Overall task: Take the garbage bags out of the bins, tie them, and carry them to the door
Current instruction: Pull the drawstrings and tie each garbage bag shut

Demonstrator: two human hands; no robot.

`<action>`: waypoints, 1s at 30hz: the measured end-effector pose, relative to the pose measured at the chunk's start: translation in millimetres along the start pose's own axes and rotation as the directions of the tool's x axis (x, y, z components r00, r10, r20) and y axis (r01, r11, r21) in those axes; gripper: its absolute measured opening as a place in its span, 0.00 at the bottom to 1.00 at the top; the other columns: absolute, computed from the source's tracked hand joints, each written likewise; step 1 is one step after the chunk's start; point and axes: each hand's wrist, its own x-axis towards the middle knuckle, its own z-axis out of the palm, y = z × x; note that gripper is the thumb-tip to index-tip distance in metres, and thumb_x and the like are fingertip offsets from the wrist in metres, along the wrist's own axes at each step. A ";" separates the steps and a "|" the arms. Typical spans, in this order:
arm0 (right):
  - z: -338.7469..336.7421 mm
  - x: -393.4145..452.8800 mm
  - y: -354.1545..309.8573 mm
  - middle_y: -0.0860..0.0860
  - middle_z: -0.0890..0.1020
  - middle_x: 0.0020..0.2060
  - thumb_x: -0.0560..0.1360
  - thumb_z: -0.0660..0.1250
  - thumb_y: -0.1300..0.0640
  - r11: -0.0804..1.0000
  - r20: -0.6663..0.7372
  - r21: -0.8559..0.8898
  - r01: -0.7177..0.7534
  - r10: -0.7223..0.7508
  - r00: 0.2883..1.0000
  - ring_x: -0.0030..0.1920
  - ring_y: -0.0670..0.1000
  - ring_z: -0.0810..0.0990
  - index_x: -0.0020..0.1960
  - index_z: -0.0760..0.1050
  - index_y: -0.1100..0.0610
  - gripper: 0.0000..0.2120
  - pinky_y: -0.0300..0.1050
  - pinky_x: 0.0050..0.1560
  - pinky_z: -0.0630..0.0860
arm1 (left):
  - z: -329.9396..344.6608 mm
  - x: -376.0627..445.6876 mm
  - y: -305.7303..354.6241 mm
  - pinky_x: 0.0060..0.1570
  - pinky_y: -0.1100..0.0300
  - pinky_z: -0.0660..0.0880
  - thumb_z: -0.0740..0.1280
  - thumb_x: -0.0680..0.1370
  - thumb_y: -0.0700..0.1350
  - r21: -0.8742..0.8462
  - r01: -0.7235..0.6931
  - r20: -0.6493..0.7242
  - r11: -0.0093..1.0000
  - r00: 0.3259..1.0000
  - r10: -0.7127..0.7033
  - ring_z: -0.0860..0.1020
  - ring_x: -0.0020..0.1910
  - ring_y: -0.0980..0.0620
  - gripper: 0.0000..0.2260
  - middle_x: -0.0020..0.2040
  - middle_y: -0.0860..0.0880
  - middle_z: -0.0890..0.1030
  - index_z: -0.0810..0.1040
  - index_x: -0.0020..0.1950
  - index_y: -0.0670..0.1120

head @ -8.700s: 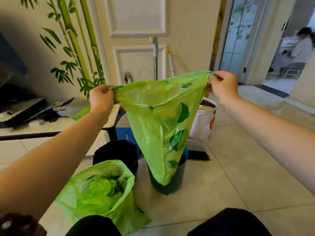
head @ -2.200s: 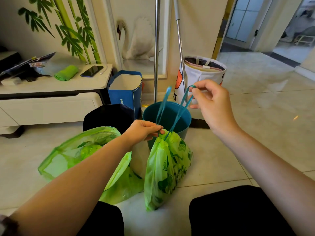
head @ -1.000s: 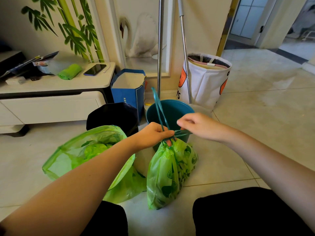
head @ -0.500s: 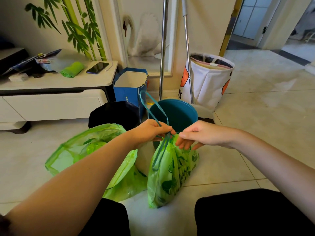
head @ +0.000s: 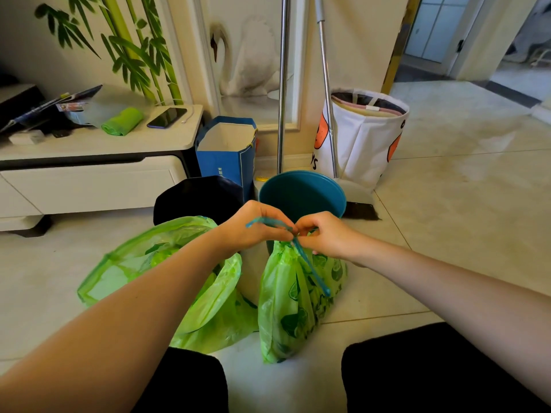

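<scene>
Both hands meet over the gathered bag (head: 290,296) on the floor: left hand (head: 253,228) and right hand (head: 326,236) each pinch its teal drawstring (head: 310,266) in curled fingers. Another open bag (head: 167,275) slumps just left, with the teal bin (head: 301,193) behind.

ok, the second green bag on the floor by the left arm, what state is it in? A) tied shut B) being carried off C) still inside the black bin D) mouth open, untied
D: the left bag lies on the floor with its mouth gaping, while both hands work the drawstring of the other bag.
</scene>
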 end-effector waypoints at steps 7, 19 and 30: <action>-4.1 1.2 -3.2 0.44 0.78 0.33 0.72 0.71 0.55 0.999 0.011 -0.020 -0.033 0.033 0.999 0.32 0.42 0.74 0.41 0.79 0.49 0.02 0.37 0.35 0.69 | -0.5 1.5 2.1 0.47 0.67 0.77 0.74 0.71 0.35 0.300 -0.065 -0.011 0.952 0.997 0.071 0.82 0.42 0.55 0.04 0.44 0.45 0.85 0.84 0.44 0.41; -2.2 -4.8 -3.1 0.53 0.76 0.35 0.74 0.66 0.64 0.832 0.163 0.433 -0.346 0.305 0.938 0.33 0.48 0.74 0.52 0.81 0.61 0.09 0.40 0.33 0.74 | 11.7 0.3 3.9 0.40 0.49 0.72 0.69 0.71 0.41 0.782 -0.239 0.007 0.576 0.927 0.375 0.72 0.45 0.47 0.04 0.40 0.48 0.78 0.75 0.44 0.44; -1.9 -2.2 -3.1 0.52 0.77 0.38 0.74 0.68 0.59 0.654 0.160 0.631 -0.418 0.417 0.895 0.37 0.50 0.74 0.50 0.80 0.53 0.05 0.42 0.37 0.72 | 12.8 -6.5 11.7 0.38 0.49 0.74 0.70 0.72 0.39 0.795 -0.331 0.041 0.508 0.865 0.500 0.75 0.42 0.44 0.02 0.39 0.46 0.79 0.78 0.42 0.41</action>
